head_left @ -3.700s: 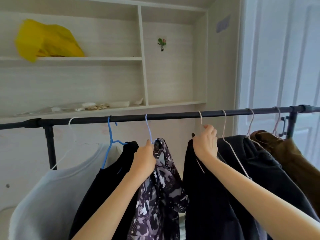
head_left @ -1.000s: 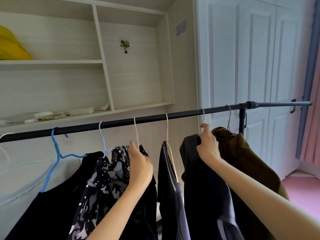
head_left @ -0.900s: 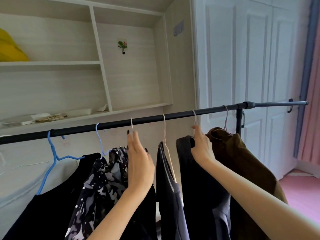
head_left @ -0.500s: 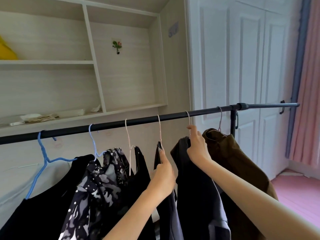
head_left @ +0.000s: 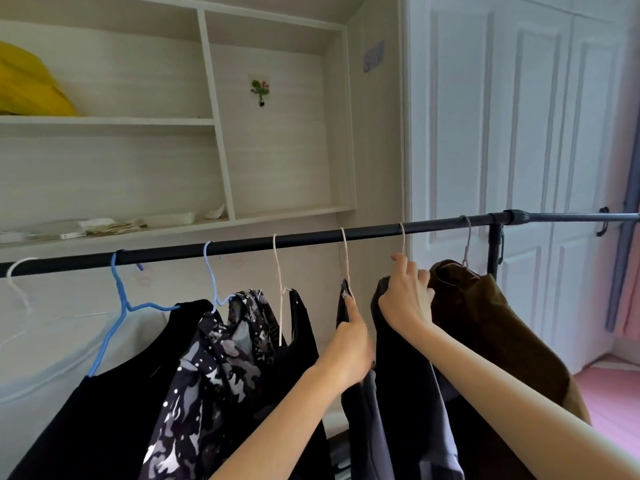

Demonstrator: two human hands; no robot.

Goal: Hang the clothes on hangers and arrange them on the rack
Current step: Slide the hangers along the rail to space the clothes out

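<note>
A black rack bar [head_left: 311,239] runs across the view with several garments on hangers. My left hand [head_left: 351,344] grips the shoulder of a dark garment [head_left: 360,417] on a pale hanger [head_left: 344,258]. My right hand [head_left: 407,299] holds the neck of the pale hanger [head_left: 402,239] that carries a black garment [head_left: 412,393]. A brown jacket [head_left: 491,327] hangs to the right of it. To the left hang a black top [head_left: 301,341], a patterned garment [head_left: 214,368], a black garment on a blue hanger [head_left: 119,299] and a pale garment [head_left: 45,348].
Light wooden shelves [head_left: 110,121] stand behind the rack, with a yellow bag [head_left: 27,84] on top and papers [head_left: 110,225] lower down. White panelled doors [head_left: 519,133] are at the right, beside a pink curtain [head_left: 633,237]. The rack's post [head_left: 494,251] stands right of the brown jacket.
My left hand let go of the black top's hanger and moved right onto the dark garment. My right hand stayed on its hanger. The hangers now sit more evenly spaced.
</note>
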